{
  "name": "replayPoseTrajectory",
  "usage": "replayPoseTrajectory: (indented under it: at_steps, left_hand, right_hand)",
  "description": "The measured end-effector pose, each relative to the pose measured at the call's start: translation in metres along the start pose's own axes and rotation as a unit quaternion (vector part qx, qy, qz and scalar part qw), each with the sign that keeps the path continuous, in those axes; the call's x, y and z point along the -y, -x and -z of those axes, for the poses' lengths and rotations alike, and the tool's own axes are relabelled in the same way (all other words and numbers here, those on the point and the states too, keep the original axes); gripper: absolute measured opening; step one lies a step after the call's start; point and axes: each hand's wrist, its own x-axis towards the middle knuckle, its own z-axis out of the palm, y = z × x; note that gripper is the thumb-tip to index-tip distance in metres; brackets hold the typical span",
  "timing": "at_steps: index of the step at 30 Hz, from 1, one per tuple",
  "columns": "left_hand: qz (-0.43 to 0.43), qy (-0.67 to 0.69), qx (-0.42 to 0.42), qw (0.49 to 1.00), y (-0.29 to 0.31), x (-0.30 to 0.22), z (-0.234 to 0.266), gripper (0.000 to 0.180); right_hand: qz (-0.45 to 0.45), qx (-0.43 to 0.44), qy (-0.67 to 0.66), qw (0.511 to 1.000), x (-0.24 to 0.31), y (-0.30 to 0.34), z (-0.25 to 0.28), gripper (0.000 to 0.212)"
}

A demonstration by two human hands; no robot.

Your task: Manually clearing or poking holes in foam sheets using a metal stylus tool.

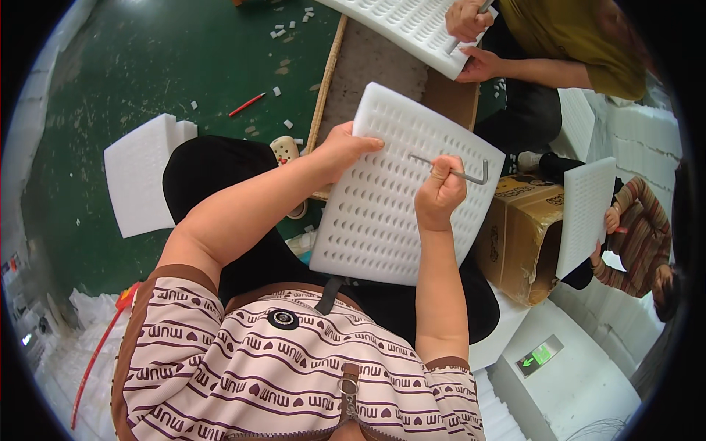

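A white foam sheet with rows of oval slots lies tilted across my lap. My left hand grips its upper left edge, thumb on top and the other fingers hidden beneath. My right hand is closed around a grey L-shaped hex key, over the upper right part of the sheet. The key's bent end points to the right, and its long end reaches left to the slots. Whether its tip sits in a slot I cannot tell.
Beyond the sheet stands an open cardboard box; another cardboard box is at right. Two people work on similar sheets. A red pen and white foam bits lie on the green floor. More foam sheets rest at left.
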Motion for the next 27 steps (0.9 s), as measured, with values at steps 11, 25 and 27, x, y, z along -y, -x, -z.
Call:
replayPoseTrajectory:
  at_steps: [11,25,27]
  left_hand:
    - [0.008,0.006,0.001,1.000,0.008,-0.009,-0.001,0.027]
    - [-0.007,0.002,-0.022,1.000,0.007,0.000,-0.005,0.044]
    - [-0.027,-0.006,-0.003,1.000,0.010,-0.005,-0.008,0.046]
  right_hand:
    - [0.064,-0.009,0.001,0.998,0.017,-0.005,-0.009,0.007]
    - [0.045,0.008,-0.007,0.999,0.025,-0.005,-0.009,0.017]
    - [0.075,0.030,0.015,0.997,0.020,-0.007,-0.020,0.016]
